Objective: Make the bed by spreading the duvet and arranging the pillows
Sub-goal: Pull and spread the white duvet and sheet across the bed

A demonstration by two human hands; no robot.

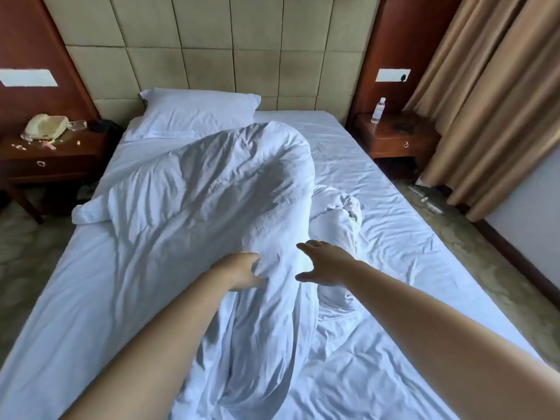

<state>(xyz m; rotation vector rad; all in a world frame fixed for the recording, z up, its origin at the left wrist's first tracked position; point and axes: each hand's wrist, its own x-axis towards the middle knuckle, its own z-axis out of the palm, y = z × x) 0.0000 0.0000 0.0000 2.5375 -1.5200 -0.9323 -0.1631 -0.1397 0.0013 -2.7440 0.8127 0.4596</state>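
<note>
1. Two bare forearms are reaching in from the bottom edge, both stretching toward the middle of the bed.
2. Gripping a fold of the crumpled white cotton duvet (212,207), the left hand (241,269) is curling its fingers into the cloth, so the fabric is bunching right under its fingertips.
3. Beside it, the right hand (322,263) is hovering with fingers spread and straight, thumb apart; it is sitting just at the duvet's right-hand ridge (whether it is actually touching the cloth I cannot tell).
4. Running lengthwise down the middle of the mattress, the duvet is lying as a long heaped roll, passing between and beneath the two hands and trailing on toward the camera.
5. On either side of it, the wrinkled white fitted sheet (394,237) is showing bare.
6. Up at the far left corner, one plump white rectangular pillow (197,112) is leaning against the beige padded panel headboard (227,50), well apart from both hands.
7. On the dark wooden bedside table (397,137) to the right, a clear plastic water bottle (378,110) is standing upright.
</note>
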